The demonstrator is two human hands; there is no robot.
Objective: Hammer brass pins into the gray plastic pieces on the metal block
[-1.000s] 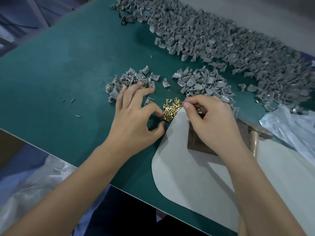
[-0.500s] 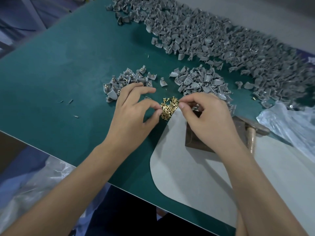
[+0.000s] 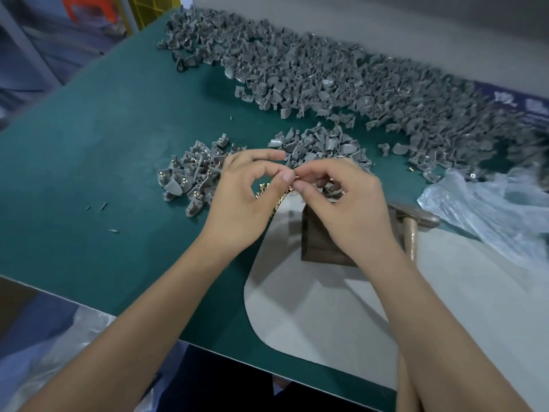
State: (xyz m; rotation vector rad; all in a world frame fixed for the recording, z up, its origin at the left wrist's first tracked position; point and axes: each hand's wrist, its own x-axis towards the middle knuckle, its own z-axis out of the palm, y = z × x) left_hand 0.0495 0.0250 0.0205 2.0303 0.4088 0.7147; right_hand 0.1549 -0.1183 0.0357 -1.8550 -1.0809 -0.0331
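Both hands meet above the green mat (image 3: 89,162), and a small brass pin (image 3: 296,179) sits between the fingertips of the two. The left hand (image 3: 246,203) pinches it with thumb and forefinger curled into a ring; the right hand (image 3: 347,203) has its fingers curled toward the same spot, and also appears to cup a gray piece (image 3: 331,190) in its palm, though this is partly hidden.

Risk: the pin is tiny and held only at the tips, so a loose handover is likely to drop it into the pin pile (image 3: 274,200) or onto the mat. A pin seated crooked in the gray piece would probably bend under the hammer (image 3: 411,230).

The metal block (image 3: 315,239) lies just below the right wrist, partly covered by it, with the hammer lying just beside it on the pale sheet (image 3: 326,316). Loose gray pieces lie beyond the hands, finished ones (image 3: 190,176) to the left
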